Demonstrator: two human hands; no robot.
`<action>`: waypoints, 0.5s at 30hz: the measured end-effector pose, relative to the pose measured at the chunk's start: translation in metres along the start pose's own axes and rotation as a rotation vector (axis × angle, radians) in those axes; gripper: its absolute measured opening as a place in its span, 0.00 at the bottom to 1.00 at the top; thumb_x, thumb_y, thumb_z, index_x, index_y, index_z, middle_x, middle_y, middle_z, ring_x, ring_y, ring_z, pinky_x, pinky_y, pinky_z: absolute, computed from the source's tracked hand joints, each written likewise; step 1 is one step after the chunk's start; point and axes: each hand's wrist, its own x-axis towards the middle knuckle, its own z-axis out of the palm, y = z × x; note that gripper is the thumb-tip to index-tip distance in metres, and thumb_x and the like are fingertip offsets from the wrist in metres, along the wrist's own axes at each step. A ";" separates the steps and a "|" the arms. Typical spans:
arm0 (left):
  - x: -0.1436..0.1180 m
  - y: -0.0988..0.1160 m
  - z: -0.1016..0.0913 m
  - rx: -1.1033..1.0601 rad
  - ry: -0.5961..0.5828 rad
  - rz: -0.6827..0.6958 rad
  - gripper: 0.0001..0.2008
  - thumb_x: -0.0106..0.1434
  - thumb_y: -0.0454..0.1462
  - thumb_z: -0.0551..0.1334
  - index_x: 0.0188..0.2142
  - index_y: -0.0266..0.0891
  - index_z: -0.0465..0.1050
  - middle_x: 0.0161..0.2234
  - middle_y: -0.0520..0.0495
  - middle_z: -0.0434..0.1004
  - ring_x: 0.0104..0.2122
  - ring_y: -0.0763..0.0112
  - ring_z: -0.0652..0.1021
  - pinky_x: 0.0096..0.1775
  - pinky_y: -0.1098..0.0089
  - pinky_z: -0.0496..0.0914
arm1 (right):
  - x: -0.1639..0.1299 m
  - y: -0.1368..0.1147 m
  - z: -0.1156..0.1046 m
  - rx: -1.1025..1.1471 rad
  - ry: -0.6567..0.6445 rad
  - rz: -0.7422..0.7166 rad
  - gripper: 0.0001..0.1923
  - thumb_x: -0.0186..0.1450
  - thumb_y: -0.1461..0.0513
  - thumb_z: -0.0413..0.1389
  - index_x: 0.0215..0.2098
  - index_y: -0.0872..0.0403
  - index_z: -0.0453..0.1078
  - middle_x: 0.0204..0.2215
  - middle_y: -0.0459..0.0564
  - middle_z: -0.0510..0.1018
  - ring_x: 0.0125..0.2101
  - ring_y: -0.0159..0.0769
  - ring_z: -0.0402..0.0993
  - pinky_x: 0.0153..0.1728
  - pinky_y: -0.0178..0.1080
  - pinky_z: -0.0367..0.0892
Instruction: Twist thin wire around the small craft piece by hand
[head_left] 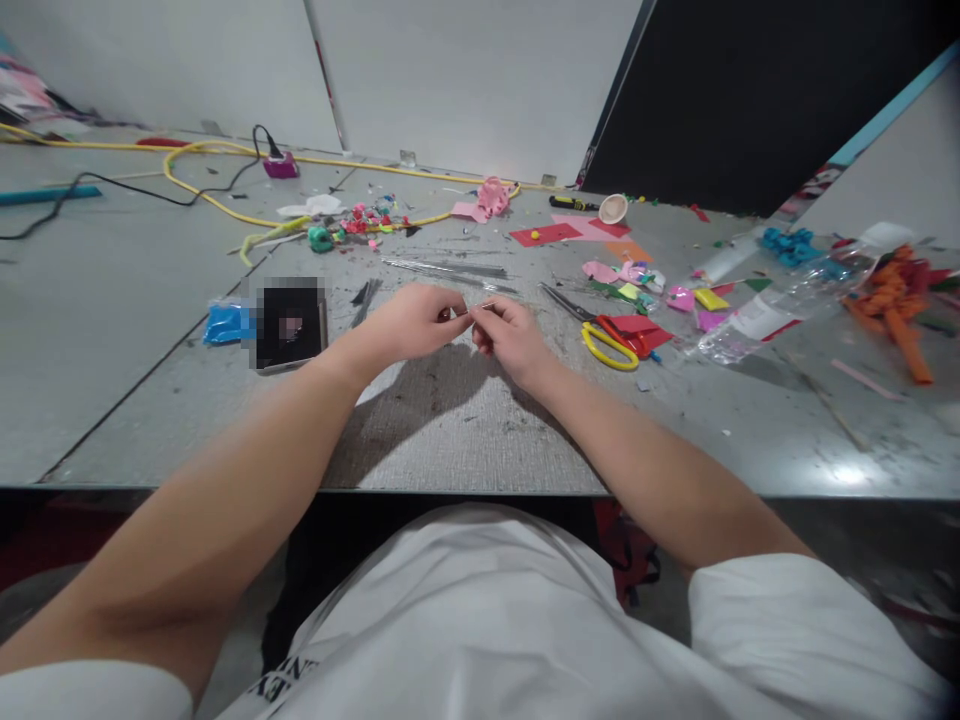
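My left hand (421,320) and my right hand (511,338) meet above the middle of the table, fingertips touching. Both are closed in a pinch, thumb against forefinger. What lies between the fingertips is too small to make out; a thin bright sliver shows there. Just beyond the hands lies a bundle of thin silvery wires (450,269). Several dark strips (366,298) rest left of my left hand. To the right of my right hand are scissors (611,342) with one yellow and one red handle, their blades pointing toward the far left.
A dark-screened device (291,325) and a blue packet (225,324) lie at left. A clear plastic bottle (780,305) rests on its side at right, beside orange material (896,305). Coloured scraps, a yellow cable (225,205) and a purple plug adapter (280,166) spread along the back.
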 end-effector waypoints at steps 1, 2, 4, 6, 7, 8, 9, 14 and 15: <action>0.000 0.000 0.000 0.004 -0.015 0.008 0.12 0.67 0.40 0.63 0.26 0.43 0.72 0.21 0.50 0.72 0.25 0.66 0.70 0.31 0.64 0.59 | 0.000 0.001 0.000 -0.006 -0.015 0.014 0.16 0.74 0.55 0.65 0.31 0.49 0.68 0.21 0.41 0.72 0.22 0.30 0.66 0.25 0.34 0.64; 0.000 -0.001 0.000 0.010 -0.030 0.012 0.13 0.66 0.40 0.63 0.25 0.43 0.71 0.21 0.50 0.72 0.25 0.67 0.69 0.31 0.64 0.59 | 0.000 0.001 0.001 -0.011 -0.027 0.026 0.16 0.74 0.56 0.64 0.31 0.50 0.68 0.21 0.41 0.72 0.22 0.31 0.66 0.25 0.34 0.64; 0.000 -0.001 0.000 0.031 -0.052 0.012 0.14 0.65 0.39 0.64 0.23 0.43 0.67 0.20 0.50 0.71 0.25 0.67 0.68 0.31 0.64 0.58 | 0.001 0.003 0.001 -0.018 -0.043 0.041 0.16 0.74 0.56 0.64 0.30 0.50 0.68 0.22 0.42 0.72 0.22 0.31 0.66 0.25 0.34 0.64; -0.001 -0.001 0.000 0.053 -0.065 0.006 0.14 0.64 0.39 0.64 0.23 0.43 0.66 0.20 0.50 0.69 0.24 0.67 0.67 0.31 0.64 0.58 | 0.002 0.005 0.002 -0.023 -0.049 0.049 0.15 0.74 0.56 0.64 0.31 0.50 0.68 0.21 0.41 0.72 0.22 0.30 0.66 0.25 0.34 0.64; -0.001 -0.001 0.000 0.063 -0.075 0.004 0.13 0.64 0.39 0.63 0.23 0.43 0.67 0.20 0.50 0.69 0.24 0.67 0.67 0.32 0.64 0.58 | 0.002 0.006 0.002 -0.026 -0.054 0.053 0.15 0.74 0.57 0.63 0.31 0.50 0.68 0.21 0.41 0.72 0.22 0.30 0.66 0.25 0.33 0.64; -0.001 -0.001 0.000 0.070 -0.084 0.003 0.13 0.64 0.39 0.63 0.23 0.43 0.68 0.20 0.50 0.69 0.25 0.67 0.67 0.32 0.64 0.58 | 0.002 0.006 0.002 -0.029 -0.058 0.056 0.15 0.74 0.57 0.63 0.31 0.50 0.68 0.21 0.41 0.72 0.22 0.30 0.66 0.24 0.33 0.63; -0.001 -0.002 0.000 0.076 -0.094 0.002 0.12 0.64 0.39 0.62 0.24 0.43 0.69 0.20 0.50 0.70 0.25 0.67 0.67 0.32 0.64 0.58 | 0.002 0.007 0.002 -0.032 -0.061 0.059 0.15 0.74 0.58 0.63 0.31 0.50 0.68 0.21 0.41 0.71 0.22 0.30 0.66 0.24 0.33 0.63; -0.001 -0.003 0.000 0.104 -0.115 0.013 0.11 0.65 0.40 0.61 0.26 0.42 0.71 0.21 0.48 0.72 0.26 0.66 0.69 0.32 0.65 0.58 | 0.004 0.008 0.002 -0.034 -0.075 0.042 0.14 0.74 0.59 0.61 0.31 0.50 0.68 0.21 0.41 0.71 0.21 0.30 0.65 0.25 0.34 0.63; -0.001 -0.003 0.000 0.109 -0.117 0.016 0.11 0.65 0.41 0.61 0.26 0.43 0.71 0.22 0.48 0.72 0.26 0.66 0.69 0.32 0.65 0.58 | 0.004 0.009 0.002 -0.039 -0.081 0.036 0.14 0.74 0.58 0.62 0.31 0.50 0.68 0.21 0.40 0.71 0.21 0.30 0.65 0.25 0.34 0.63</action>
